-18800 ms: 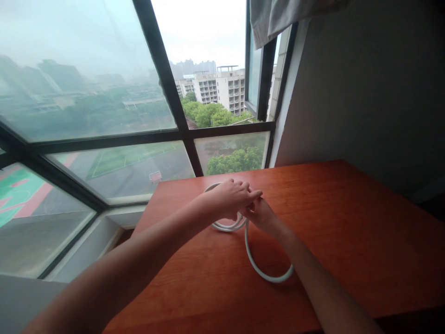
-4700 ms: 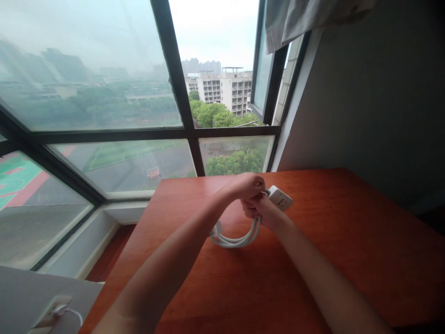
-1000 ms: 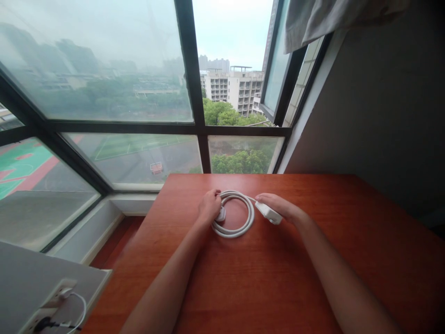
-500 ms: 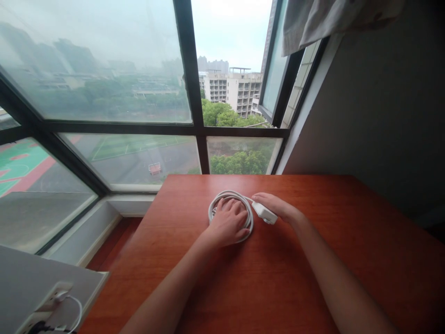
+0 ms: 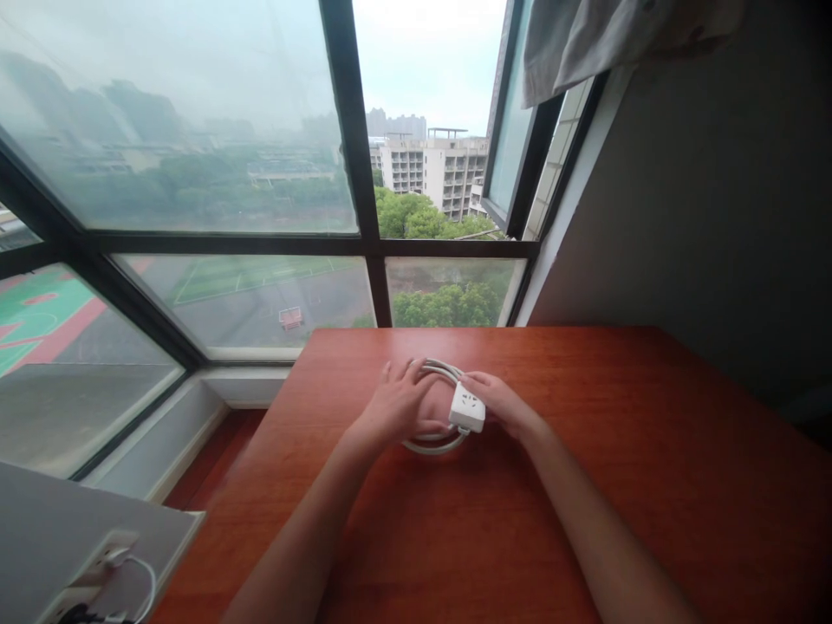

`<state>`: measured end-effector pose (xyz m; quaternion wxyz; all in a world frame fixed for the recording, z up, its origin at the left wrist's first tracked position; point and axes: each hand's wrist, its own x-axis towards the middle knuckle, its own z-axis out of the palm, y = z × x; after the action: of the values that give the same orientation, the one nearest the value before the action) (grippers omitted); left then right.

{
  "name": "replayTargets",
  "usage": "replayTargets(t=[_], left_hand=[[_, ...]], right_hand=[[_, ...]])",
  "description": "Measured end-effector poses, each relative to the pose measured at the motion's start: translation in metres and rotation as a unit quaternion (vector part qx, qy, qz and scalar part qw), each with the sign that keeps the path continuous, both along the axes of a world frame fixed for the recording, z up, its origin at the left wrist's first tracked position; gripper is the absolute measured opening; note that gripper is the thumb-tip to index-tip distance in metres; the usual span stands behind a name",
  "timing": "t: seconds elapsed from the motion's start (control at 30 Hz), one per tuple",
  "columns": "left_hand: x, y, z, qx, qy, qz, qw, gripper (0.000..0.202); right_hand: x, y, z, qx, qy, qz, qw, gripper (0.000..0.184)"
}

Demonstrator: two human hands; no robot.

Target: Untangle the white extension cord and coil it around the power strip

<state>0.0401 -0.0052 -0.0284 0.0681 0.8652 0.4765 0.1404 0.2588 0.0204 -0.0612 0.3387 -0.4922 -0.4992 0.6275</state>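
Note:
A white extension cord lies coiled [image 5: 437, 449] on the reddish-brown wooden table. Around the coil's left side curves my left hand [image 5: 398, 406], its fingers at the top of the loops and its thumb near the bottom; it covers the left part of the cord. My right hand [image 5: 503, 403] grips the cord's white socket block [image 5: 467, 409] from the right, with the thumb along its upper edge. The block sits over the right side of the coil, its outlet holes facing me and the cord leaving its lower end.
The wooden table [image 5: 585, 485] reaches to the window frame [image 5: 260, 245]. A grey wall [image 5: 702, 217] rises at the right, and a curtain [image 5: 578, 43] hangs above. At lower left, a white plug [image 5: 117, 557] sits in a wall socket.
My right hand has brought the socket block leftward onto the coil and turned its outlet face toward me. My left hand has shifted left, from flat over the coil to its left side.

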Motion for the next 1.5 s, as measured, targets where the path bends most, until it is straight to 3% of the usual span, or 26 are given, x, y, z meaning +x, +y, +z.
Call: replayTargets(t=[0.1,0.2,0.27,0.37,0.5,0.67,0.87,1.07,1.27,1.4,1.5], left_hand=[[-0.028,0.009,-0.009,-0.095,-0.038,-0.032,0.994,0.116],[-0.038,0.012,-0.022,-0.117,-0.087,-0.075,0.986,0.126],[-0.036,0.012,-0.027,-0.107,-0.11,-0.076,0.985,0.127],[-0.027,0.011,-0.027,-0.081,-0.12,-0.075,0.987,0.126],[-0.02,0.01,-0.023,-0.055,-0.117,-0.065,0.989,0.123],[-0.019,0.009,-0.021,-0.051,-0.108,-0.051,0.991,0.117],[-0.018,0.008,-0.022,-0.051,-0.113,-0.05,0.991,0.119],[-0.018,0.009,-0.023,-0.06,-0.121,-0.042,0.99,0.117],[-0.019,0.01,-0.027,-0.066,-0.116,-0.035,0.99,0.117],[-0.019,0.011,-0.029,-0.065,-0.139,-0.05,0.987,0.113],[-0.013,0.012,-0.031,-0.072,-0.151,-0.059,0.984,0.112]], right_hand=[[-0.002,0.002,0.001,0.019,-0.002,0.004,1.0,0.037],[-0.008,0.006,0.001,0.039,-0.028,-0.016,0.999,0.034],[-0.013,0.008,-0.001,0.076,-0.101,-0.06,0.99,0.032],[-0.024,0.007,-0.004,0.166,-0.261,-0.13,0.942,0.028],[-0.038,-0.001,-0.004,0.221,-0.413,-0.158,0.87,0.029],[-0.048,-0.012,0.003,0.228,-0.513,-0.148,0.814,0.037],[-0.057,-0.015,0.003,0.294,-0.573,-0.149,0.75,0.041],[-0.062,-0.013,-0.003,0.3,-0.576,-0.104,0.754,0.03],[-0.038,-0.019,-0.001,0.341,-0.535,-0.044,0.772,0.029],[-0.023,-0.026,-0.002,0.349,-0.488,-0.044,0.799,0.029],[-0.014,-0.025,-0.008,0.37,-0.463,-0.073,0.802,0.029]])
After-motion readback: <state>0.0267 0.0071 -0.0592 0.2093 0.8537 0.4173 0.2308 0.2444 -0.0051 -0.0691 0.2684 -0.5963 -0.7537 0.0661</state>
